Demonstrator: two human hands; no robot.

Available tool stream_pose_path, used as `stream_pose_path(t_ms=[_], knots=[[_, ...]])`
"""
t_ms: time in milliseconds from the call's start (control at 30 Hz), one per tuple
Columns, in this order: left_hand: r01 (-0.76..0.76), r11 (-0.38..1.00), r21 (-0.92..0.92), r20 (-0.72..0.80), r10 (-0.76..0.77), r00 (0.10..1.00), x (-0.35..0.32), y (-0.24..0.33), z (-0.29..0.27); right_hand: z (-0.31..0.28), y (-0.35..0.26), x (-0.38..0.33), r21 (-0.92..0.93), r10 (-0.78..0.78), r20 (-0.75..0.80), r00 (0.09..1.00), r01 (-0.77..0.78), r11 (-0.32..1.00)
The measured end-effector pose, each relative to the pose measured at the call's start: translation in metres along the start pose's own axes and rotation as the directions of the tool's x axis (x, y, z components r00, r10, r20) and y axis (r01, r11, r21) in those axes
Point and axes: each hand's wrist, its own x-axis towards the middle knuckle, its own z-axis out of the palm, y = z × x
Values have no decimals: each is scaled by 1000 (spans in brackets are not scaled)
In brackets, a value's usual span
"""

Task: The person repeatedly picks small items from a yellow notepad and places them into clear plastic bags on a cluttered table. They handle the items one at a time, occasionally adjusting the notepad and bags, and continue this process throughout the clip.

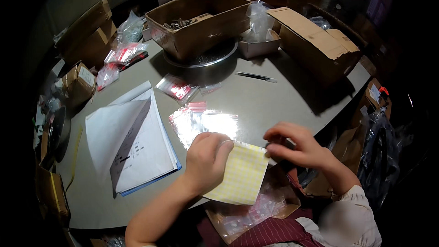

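**One yellow checked sheet [244,174] is held by the left hand [206,162]**

Two hands are seen. The sheet's top left edge is pinched by the left one, over the near edge of the table [283,96]. The right hand [297,145] is held by the top right corner, thumb and finger a bit apart; whether the corner is touched cannot be told. One pen [256,77] and one stack of papers [104,123] are seen on the table. One big open box [219,29] is held up by one round metal tray [206,65]; its small bits are probably metal. An open box of clear bags [291,209] is partly hidden under the sheet. The flat shiny bags [201,121] are too bright to be counted.
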Motion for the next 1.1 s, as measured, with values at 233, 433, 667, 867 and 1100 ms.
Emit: stream_pose_path(t_ms=[233, 433, 667, 867, 1100], knots=[[-76, 997, 5, 32, 75, 997, -1, -9, 1, 20, 19, 12, -172, -50, 82, 995, 63, 983], [-90, 995, 48, 47, 88, 995, -5, -14, 2, 35, 25, 15, -518, -370, -13, 929, 310, 797], [-65, 996, 65, 37, 63, 997, -3, -10, 3, 33, 24, 11, -645, -535, 75, 841, 451, 617], [-214, 950, 228, 37, 211, 977, 1, -8, 2, 11, 7, 11, -296, -462, 37, 886, 452, 842], [-274, 940, 202, 118, 254, 960, -9, -9, 11, 9, 22, 98, 77, 92, 268, 959, -116, 990]])
